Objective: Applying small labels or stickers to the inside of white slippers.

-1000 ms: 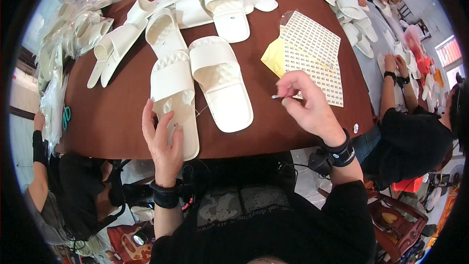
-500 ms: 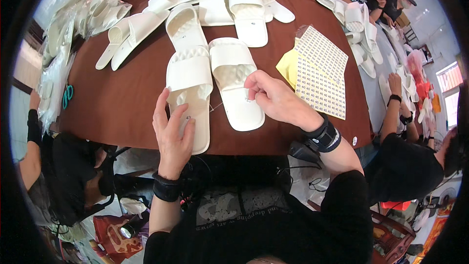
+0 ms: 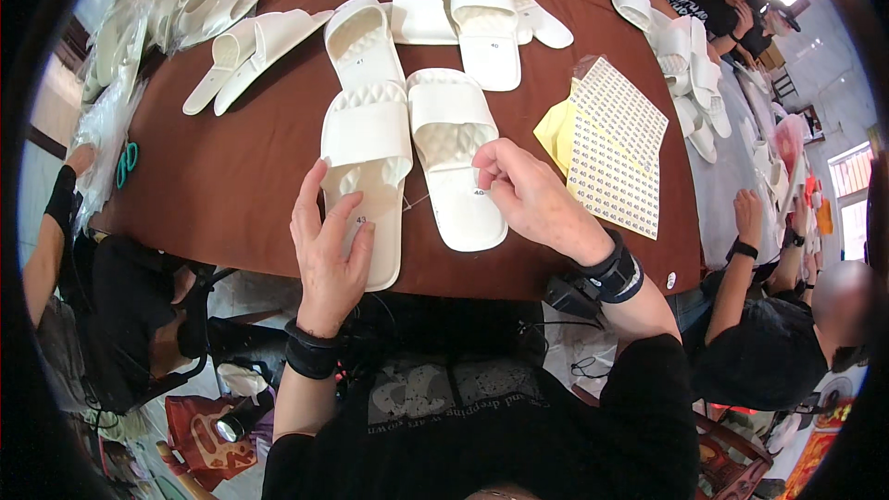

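Two white slippers lie side by side in front of me, toes pointing away. My left hand [image 3: 326, 245] is open beside the left slipper [image 3: 366, 134], its fingers spread along the edge and over the insole, where a small printed label shows. Over the insole of the right slipper [image 3: 454, 120], my right hand [image 3: 537, 199] has its thumb and fingers drawn together. A small label [image 3: 479, 192] shows just at these fingertips. Whatever they pinch, if anything, is hidden. A thin thread runs between the two slippers.
Sticker sheets [image 3: 616, 143] with yellow paper lie at right on the brown tablecloth [image 3: 250, 194]. More white slippers [image 3: 491, 32] lie beyond, and bagged ones [image 3: 199, 9] at far left. Teal scissors [image 3: 127, 165] lie near the left edge. Other people sit on both sides.
Another person's hand at the far edge has gone from view, and a slipper there has moved farther away. At my right fingertips the label shows more clearly. My left hand keeps its place.
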### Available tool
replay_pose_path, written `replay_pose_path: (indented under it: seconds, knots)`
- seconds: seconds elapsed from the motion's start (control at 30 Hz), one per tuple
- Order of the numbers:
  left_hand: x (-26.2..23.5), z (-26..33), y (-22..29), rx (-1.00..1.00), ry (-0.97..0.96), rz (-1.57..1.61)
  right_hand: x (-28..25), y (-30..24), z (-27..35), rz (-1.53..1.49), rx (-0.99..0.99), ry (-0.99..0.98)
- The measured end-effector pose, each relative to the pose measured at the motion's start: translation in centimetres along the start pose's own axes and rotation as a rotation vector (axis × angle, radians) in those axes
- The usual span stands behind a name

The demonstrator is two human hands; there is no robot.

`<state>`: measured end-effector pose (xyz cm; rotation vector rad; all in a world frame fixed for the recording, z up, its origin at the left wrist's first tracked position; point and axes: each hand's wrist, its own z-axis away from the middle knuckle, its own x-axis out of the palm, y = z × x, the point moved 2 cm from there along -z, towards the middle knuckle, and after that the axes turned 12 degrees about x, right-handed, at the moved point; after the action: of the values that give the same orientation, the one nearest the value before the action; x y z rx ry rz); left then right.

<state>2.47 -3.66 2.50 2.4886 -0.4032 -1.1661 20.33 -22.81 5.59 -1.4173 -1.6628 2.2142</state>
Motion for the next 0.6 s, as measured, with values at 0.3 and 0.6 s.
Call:
replay_pose_path:
  seconds: [0.3,0.6]
  knots:
    - [0.0,-0.1,0.1,-0.004,-0.009,-0.004,0.2,0.4,0.1,-0.01,-0.051,0.052]
    - [0.0,-0.1,0.0,0.004,-0.007,-0.017,0.0,-0.2,0.6,-0.05,0.012,-0.03]
